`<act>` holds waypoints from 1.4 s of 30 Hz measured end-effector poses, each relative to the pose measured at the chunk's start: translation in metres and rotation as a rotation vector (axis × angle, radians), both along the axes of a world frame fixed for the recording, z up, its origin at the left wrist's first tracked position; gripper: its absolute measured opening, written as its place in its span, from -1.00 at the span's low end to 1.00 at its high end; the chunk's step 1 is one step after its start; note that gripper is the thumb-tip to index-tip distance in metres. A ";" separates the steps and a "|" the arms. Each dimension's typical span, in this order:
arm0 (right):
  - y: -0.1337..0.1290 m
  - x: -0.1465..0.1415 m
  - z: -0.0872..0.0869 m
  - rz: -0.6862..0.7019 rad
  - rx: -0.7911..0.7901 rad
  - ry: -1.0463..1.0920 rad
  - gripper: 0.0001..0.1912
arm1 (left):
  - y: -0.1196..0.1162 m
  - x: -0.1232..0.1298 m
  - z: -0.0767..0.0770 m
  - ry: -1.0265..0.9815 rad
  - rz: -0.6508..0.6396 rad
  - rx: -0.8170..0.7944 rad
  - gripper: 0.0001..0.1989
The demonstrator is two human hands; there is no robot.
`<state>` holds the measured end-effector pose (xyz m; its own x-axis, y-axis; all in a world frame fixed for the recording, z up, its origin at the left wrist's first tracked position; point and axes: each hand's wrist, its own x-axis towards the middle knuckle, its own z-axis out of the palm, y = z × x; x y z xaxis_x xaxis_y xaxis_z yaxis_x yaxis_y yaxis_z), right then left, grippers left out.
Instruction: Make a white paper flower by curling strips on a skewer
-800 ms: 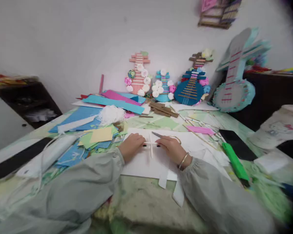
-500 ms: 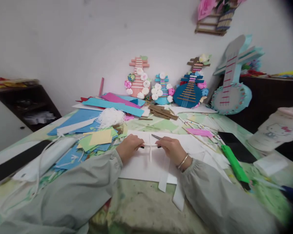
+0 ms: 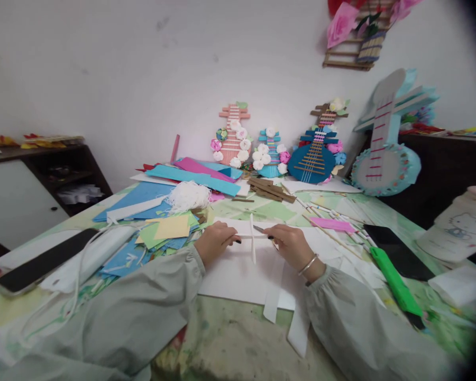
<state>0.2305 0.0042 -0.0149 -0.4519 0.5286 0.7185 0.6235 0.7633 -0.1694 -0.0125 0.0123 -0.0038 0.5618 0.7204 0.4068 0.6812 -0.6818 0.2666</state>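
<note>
Left grip (image 3: 216, 242): pinching my slender white cross (image 3: 253, 248)
Right grip (image 3: 291, 244): pinching its opposite end
Beneath: flat white paper sheet (image 3: 230, 280)

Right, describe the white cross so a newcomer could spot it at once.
On the table, find the big white sheet before the person. Over it, the left hand and right hand hold the white cross, set apart from the paper strips by its two crossing bars.
</note>
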 end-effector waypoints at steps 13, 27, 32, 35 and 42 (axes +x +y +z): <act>-0.010 -0.003 0.002 -0.097 -0.531 0.148 -0.69 | -0.002 0.006 0.001 -0.528 -0.018 -0.370 -0.69; -0.010 -0.002 -0.003 -0.023 -0.676 0.313 -0.66 | -0.003 0.005 0.002 -0.685 -0.076 -0.383 -0.75; -0.010 -0.003 -0.003 0.017 -0.771 0.378 -0.69 | -0.005 0.005 0.003 -0.712 -0.102 -0.352 -0.85; -0.011 -0.005 0.000 0.050 -0.852 0.461 -0.71 | -0.007 0.004 0.008 -0.680 -0.131 -0.296 -0.82; -0.017 -0.012 0.006 0.216 -1.062 0.601 -0.67 | -0.015 0.007 0.018 -0.696 -0.158 -0.355 -0.60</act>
<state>0.2181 -0.0133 -0.0092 -0.3493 0.9313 0.1032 0.1117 0.1507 -0.9822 -0.0059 -0.0031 0.0145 0.3693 0.8057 0.4631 0.1803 -0.5509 0.8148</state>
